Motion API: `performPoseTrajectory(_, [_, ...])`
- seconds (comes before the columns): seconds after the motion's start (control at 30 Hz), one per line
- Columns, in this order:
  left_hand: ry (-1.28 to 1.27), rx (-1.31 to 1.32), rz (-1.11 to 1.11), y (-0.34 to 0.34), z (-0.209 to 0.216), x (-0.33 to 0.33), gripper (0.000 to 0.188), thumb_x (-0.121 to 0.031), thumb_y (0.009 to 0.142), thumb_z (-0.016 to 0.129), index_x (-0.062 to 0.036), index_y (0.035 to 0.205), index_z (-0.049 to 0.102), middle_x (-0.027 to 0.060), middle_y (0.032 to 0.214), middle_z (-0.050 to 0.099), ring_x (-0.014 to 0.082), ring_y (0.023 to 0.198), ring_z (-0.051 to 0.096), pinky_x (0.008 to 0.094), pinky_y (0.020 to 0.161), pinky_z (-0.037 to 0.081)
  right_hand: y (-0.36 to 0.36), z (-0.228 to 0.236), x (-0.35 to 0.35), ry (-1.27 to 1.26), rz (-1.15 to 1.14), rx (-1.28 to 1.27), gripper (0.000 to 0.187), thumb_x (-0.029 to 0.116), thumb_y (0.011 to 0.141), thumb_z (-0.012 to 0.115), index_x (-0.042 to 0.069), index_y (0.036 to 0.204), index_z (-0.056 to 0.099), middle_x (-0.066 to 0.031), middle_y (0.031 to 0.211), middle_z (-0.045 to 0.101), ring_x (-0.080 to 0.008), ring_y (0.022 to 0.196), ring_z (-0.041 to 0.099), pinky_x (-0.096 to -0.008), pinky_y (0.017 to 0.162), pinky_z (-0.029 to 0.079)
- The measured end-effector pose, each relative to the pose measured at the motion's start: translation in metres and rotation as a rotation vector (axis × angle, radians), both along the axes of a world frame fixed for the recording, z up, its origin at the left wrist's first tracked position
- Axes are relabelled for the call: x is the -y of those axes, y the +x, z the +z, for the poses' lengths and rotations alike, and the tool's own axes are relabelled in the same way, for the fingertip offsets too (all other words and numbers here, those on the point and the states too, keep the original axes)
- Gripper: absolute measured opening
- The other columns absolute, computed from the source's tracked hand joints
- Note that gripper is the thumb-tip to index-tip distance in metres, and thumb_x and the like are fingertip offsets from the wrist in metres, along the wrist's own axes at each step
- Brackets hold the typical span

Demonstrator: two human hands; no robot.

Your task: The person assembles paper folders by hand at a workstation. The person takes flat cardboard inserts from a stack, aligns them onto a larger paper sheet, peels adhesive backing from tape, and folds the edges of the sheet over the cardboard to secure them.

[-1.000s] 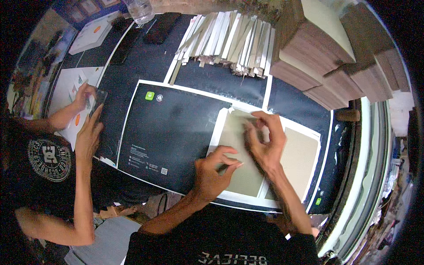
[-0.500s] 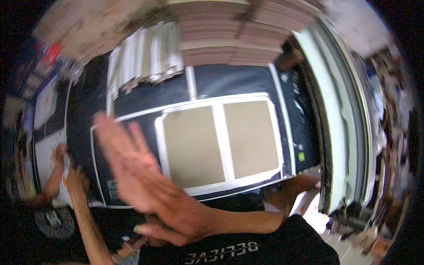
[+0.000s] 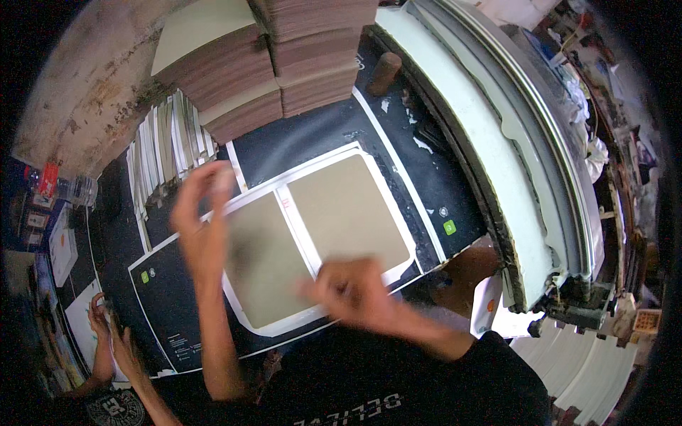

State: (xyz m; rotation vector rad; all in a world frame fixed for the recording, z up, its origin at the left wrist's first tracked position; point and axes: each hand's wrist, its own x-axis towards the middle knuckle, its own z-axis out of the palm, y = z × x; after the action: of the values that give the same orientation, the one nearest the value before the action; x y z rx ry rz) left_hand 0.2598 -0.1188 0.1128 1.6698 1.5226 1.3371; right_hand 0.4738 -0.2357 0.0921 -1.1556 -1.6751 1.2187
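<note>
A black printed sheet (image 3: 167,298) lies before me, bearing two grey-beige boards, the left board (image 3: 266,259) and the right board (image 3: 348,213). White margins frame both boards and a white strip (image 3: 301,233) runs between them. My left hand (image 3: 202,202) is raised over the left board's far left corner, fingers bent and apart, somewhat blurred, with nothing visible in it. Over the near edge of the boards, around the strip's lower end, is my right hand (image 3: 355,287). Its fingers are curled in and smeared by motion; whatever they might hold is hidden.
Tall stacks of board (image 3: 241,78) stand at the back, beside a pile of narrow white strips (image 3: 167,145). A long pale machine part (image 3: 490,149) bounds the right side. At the left edge, another person's hands (image 3: 106,330) work over a white sheet. White sheets (image 3: 582,369) lie lower right.
My right hand has drawn back from the left to the boards' near edge. My left hand has come up over the far left corner. The view has turned, shifting the stacks leftward.
</note>
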Motion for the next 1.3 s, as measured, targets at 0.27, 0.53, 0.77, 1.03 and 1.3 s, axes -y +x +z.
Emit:
performPoseTrajectory(0.27, [0.013,-0.316,-0.618,0.112,-0.081,-0.093,0.033,-0.017,0.077,0.077,-0.0063,0.107,0.066,0.0147,0.104,0.063,0.0333,0.104,0.058,0.0436,0.096,0.046,0.118,-0.031,-0.161,0.287,-0.182,0.643,0.034,0.008,0.089,0.064,0.001,0.122,0.068,-0.0197,0.107,0.066,-0.0344,0.104,0.059,-0.0437,0.095,0.046])
performPoseTrajectory(0.53, [-0.076,-0.478,-0.634,0.129,-0.083,-0.102,0.031,-0.015,0.073,0.075,-0.0056,0.101,0.066,0.0146,0.106,0.064,0.0336,0.107,0.058,0.0444,0.095,0.045,0.115,-0.031,-0.159,0.444,-0.075,0.792,0.026,0.004,0.086,0.065,0.001,0.11,0.073,-0.0164,0.106,0.067,-0.0334,0.102,0.06,-0.0433,0.093,0.049])
performPoseTrajectory(0.77, [-0.233,-0.218,-0.701,0.134,-0.08,-0.115,0.034,-0.007,0.074,0.075,-0.0031,0.106,0.063,0.0121,0.092,0.073,0.0223,0.086,0.07,0.0365,0.078,0.054,0.121,-0.021,-0.179,0.402,0.031,0.721,0.021,0.006,0.084,0.068,0.0,0.102,0.075,-0.017,0.1,0.069,-0.0337,0.101,0.063,-0.0436,0.092,0.05])
performPoseTrajectory(1.03, [-0.376,-0.148,-0.645,0.137,-0.074,-0.116,0.047,-0.002,0.078,0.072,-0.0016,0.12,0.052,0.0145,0.093,0.075,0.0212,0.088,0.071,0.0349,0.079,0.054,0.119,-0.016,-0.185,0.308,0.034,0.708,0.017,0.007,0.083,0.069,-0.001,0.097,0.075,-0.0194,0.099,0.07,-0.0354,0.099,0.065,-0.0441,0.091,0.051])
performPoseTrajectory(1.3, [-0.365,-0.141,-0.646,0.135,-0.075,-0.114,0.057,-0.003,0.077,0.075,-0.0018,0.128,0.048,0.0146,0.099,0.074,0.0237,0.094,0.07,0.036,0.084,0.053,0.113,-0.026,-0.172,0.382,-0.106,0.705,0.018,0.01,0.08,0.07,0.0,0.093,0.076,-0.0173,0.096,0.07,-0.0336,0.096,0.066,-0.0432,0.085,0.054])
